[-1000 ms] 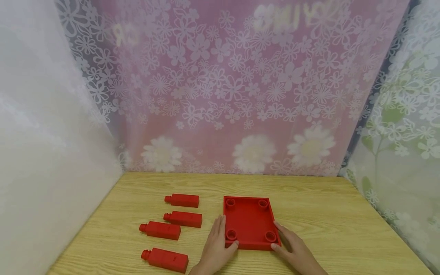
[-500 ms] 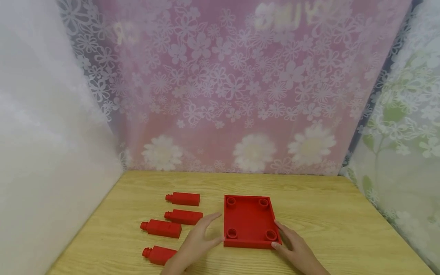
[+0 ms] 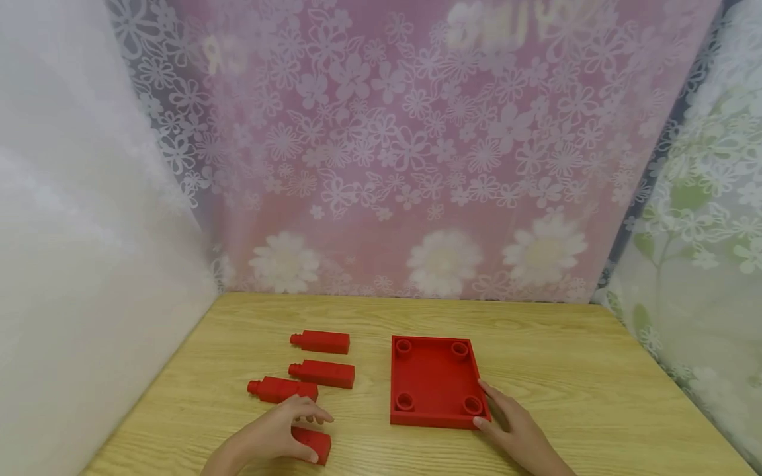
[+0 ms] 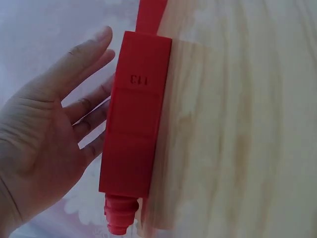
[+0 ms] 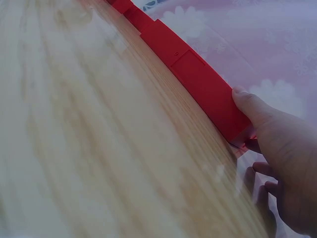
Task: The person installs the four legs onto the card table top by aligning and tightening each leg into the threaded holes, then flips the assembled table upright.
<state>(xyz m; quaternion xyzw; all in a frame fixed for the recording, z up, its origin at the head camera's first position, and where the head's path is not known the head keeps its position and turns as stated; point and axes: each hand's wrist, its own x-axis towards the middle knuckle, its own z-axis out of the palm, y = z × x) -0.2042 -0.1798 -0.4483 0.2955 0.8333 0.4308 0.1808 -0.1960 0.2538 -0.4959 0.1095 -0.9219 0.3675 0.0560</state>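
Left hand (image 3: 262, 433), shifted within the last second from the left side of the red tray (image 3: 437, 420) to the nearest red peg (image 3: 321, 447): thumb and fingers stand spread about it, with no firm grip visible from where I stand. Right hand (image 3: 513, 430): thumb and forefinger pinch the tray's near right corner; the tray lies flat on the tabletop (image 3: 595, 383), open side up. Likely faults: the fingers, catching the neighbouring red peg (image 3: 270, 389) just beyond, could shove it aside; an off-centre grasp could let the nearest peg slip; one-sided pressure could swivel the tray.
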